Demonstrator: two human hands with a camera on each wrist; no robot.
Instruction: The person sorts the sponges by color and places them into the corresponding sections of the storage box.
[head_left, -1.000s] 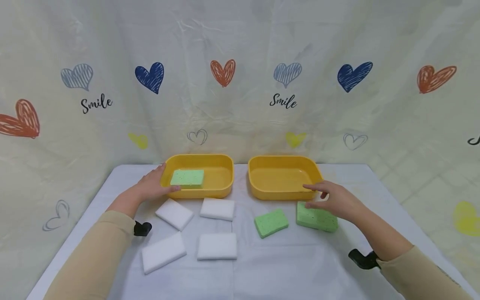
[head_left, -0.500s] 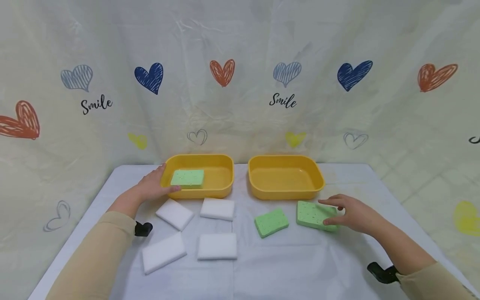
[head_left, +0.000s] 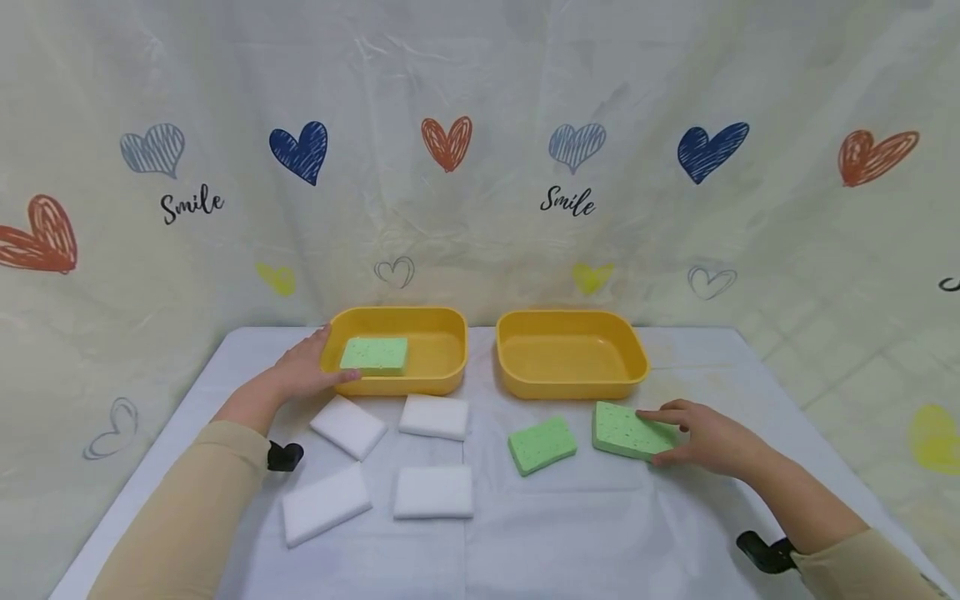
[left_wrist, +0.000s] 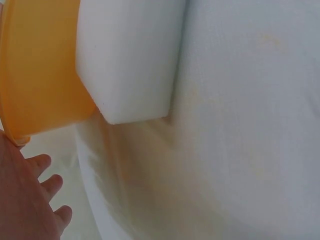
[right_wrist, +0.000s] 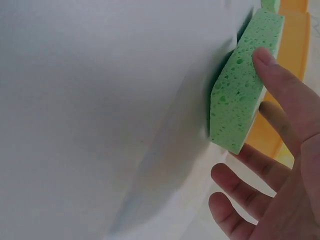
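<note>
My left hand rests against the left end of the left yellow tray. Its thumb lies over the near rim, and in the left wrist view several fingertips extend past the tray's edge. Inside that tray lies a green sponge. On the table at the right, my right hand pinches a second green sponge, with thumb on its near side and forefinger across the far side. The right wrist view shows the thumb against the porous face of this sponge; other fingers are spread beyond its end.
A third green sponge lies left of the right hand. Several white sponges lie before the left tray; one white sponge appears close in the left wrist view. The right yellow tray stands near the patterned backdrop.
My right hand has drawn back from beside the right tray toward the near right, and its thumb and forefinger have come onto the green sponge. The left hand stays at its tray.
</note>
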